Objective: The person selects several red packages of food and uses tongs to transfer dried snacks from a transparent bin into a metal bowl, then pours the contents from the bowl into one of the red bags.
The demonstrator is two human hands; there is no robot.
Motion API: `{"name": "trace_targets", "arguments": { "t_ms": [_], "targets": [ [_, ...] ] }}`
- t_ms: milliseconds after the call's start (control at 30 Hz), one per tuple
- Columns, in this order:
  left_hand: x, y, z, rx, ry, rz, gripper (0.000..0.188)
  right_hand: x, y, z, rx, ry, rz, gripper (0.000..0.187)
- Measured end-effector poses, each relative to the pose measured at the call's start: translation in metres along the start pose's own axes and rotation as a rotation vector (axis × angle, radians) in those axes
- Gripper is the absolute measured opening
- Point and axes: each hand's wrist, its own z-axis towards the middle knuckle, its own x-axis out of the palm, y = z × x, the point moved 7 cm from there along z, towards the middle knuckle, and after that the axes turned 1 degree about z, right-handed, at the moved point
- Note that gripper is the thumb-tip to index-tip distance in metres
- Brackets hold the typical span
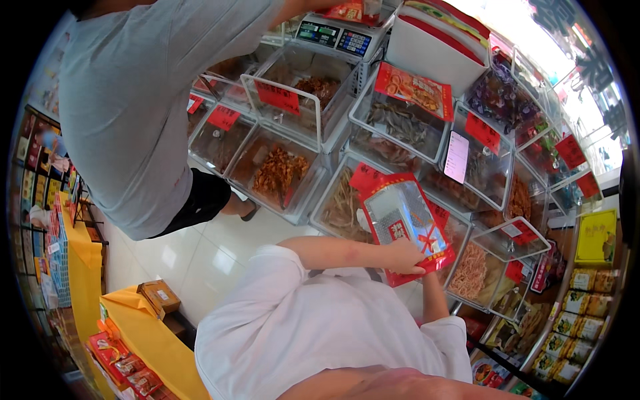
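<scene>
A red packaging bag [437, 241] with a clear window and a printed bow is held up in front of me, over the edge of the food bins. My left hand [404, 256] is closed on its lower edge. My right forearm [435, 297] rises to the bag's lower right corner, and the hand is mostly hidden behind the bag. Just beyond the bag is a clear bin [339, 212] of pale dried strips. To the right of the bag stands a bin of pinkish dried shreds [469, 270].
Several clear lidded bins with red labels fill the counter. A phone [456, 157] lies on one lid. Behind are a scale [335, 39] and a white box [433, 57] of bags. A person in a grey shirt [127, 120] stands at left. A yellow-covered table [153, 333] is lower left.
</scene>
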Motion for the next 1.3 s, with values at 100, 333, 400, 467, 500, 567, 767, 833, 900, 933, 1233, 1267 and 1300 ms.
{"name": "trace_targets", "arguments": {
  "t_ms": [100, 333, 400, 467, 500, 567, 767, 833, 900, 933, 1233, 1267, 1300],
  "targets": [
    [0.003, 0.020, -0.008, -0.024, -0.025, 0.009, 0.032, -0.010, -0.013, -0.004, 0.033, -0.013, -0.006, 0.020],
    [-0.018, 0.043, -0.026, -0.083, -0.084, -0.187, 0.026, -0.036, -0.034, -0.008, 0.114, -0.042, -0.087, 0.019],
    [-0.017, 0.050, -0.029, -0.098, -0.096, -0.229, 0.025, -0.048, -0.035, -0.014, 0.137, -0.057, -0.131, 0.019],
    [-0.022, 0.054, -0.031, -0.117, -0.089, -0.211, 0.025, -0.058, -0.031, -0.016, 0.152, -0.070, -0.185, 0.018],
    [-0.024, 0.056, -0.034, -0.133, -0.087, -0.208, 0.025, -0.064, -0.028, -0.019, 0.163, -0.077, -0.217, 0.018],
    [-0.036, 0.060, -0.040, -0.141, -0.154, -0.237, 0.025, -0.082, -0.021, -0.028, 0.178, -0.096, -0.287, 0.018],
    [-0.057, 0.095, -0.071, -0.317, -0.207, -0.232, 0.025, -0.129, -0.013, -0.060, 0.175, -0.276, -0.349, 0.017],
    [-0.064, 0.107, -0.086, -0.352, -0.233, -0.240, 0.025, -0.142, -0.013, -0.066, 0.148, -0.372, -0.323, 0.017],
    [-0.076, 0.113, -0.104, -0.420, -0.262, -0.315, 0.024, -0.155, -0.012, -0.068, 0.129, -0.477, -0.368, 0.016],
    [-0.081, 0.114, -0.114, -0.453, -0.277, -0.353, 0.024, -0.163, -0.011, -0.070, 0.119, -0.529, -0.391, 0.016],
    [-0.109, 0.154, -0.207, -0.672, -0.542, -0.550, 0.021, -0.115, 0.045, -0.086, -0.433, -0.837, -0.756, 0.016],
    [-0.111, 0.157, -0.215, -0.688, -0.570, -0.552, 0.021, -0.097, 0.046, -0.079, -0.469, -0.780, -0.834, 0.015],
    [-0.111, 0.161, -0.224, -0.672, -0.642, -0.577, 0.020, -0.081, 0.048, -0.071, -0.502, -0.716, -0.919, 0.015]
  ]
}}
